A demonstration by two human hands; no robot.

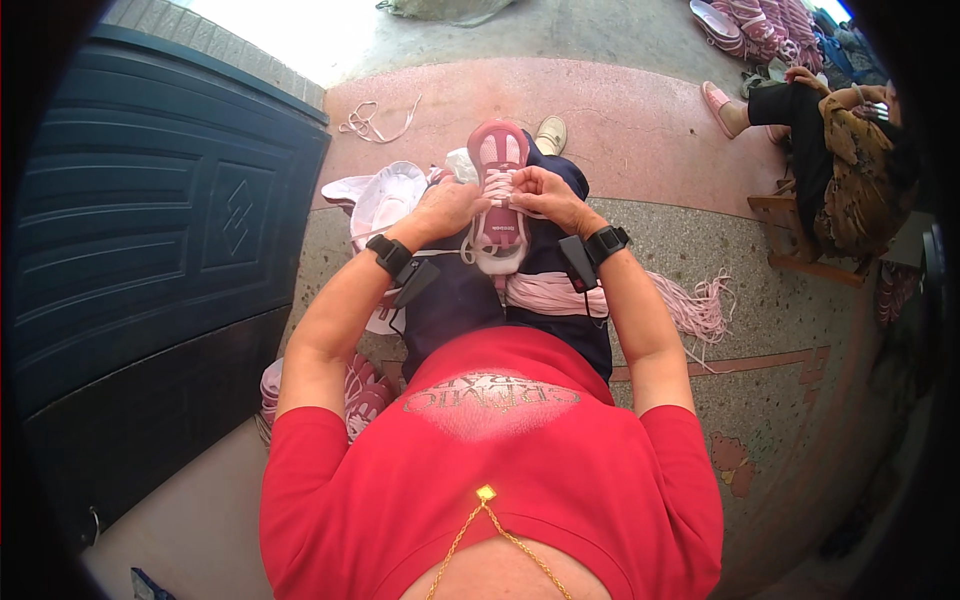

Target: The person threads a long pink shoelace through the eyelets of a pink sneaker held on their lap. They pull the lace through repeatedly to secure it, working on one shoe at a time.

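A pink sneaker (499,238) rests on my lap, toe pointing away from me, with pale laces crossing its upper. My left hand (452,208) is at the shoe's left side, its fingertips pinched at the lacing. From the other side my right hand (550,196) pinches the pale shoelace (499,186) near the eyelets. Lace ends hang in loops by the shoe's heel. Across my thighs lies a thick bundle of pale pink laces (556,294), its loose ends trailing right. My fingers partly hide where the lace enters the eyelets.
White and pink shoes (388,200) lie to my left, with more pink ones (366,398) beside my hip. A loose lace (372,127) is on the floor ahead. Dark blue door (170,200) at left. Another person (850,170) sits on a wooden stool (800,235) at right.
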